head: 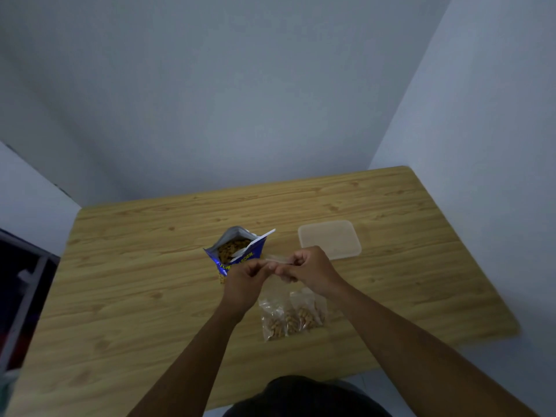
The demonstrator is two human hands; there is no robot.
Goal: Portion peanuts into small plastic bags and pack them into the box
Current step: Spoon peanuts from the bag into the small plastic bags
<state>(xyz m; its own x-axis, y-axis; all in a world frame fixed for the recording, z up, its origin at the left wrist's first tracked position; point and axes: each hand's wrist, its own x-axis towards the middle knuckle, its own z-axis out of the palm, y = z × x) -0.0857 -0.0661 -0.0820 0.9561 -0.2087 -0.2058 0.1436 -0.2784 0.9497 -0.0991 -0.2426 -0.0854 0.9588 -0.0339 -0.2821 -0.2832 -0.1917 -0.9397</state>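
Observation:
An open blue peanut bag (236, 249) stands mid-table with peanuts showing inside and a white spoon handle (264, 235) sticking out of it. Just in front of it, my left hand (245, 282) and my right hand (310, 273) pinch the top edge of a small clear plastic bag (279, 260) held between them above the table. Two filled small bags of peanuts (293, 317) lie on the wood below my hands. A translucent plastic box (329, 239) sits to the right of the blue bag, behind my right hand.
The wooden table (150, 281) stands in a corner, with walls behind and to the right. A dark piece of furniture (21, 290) is off the table's left edge.

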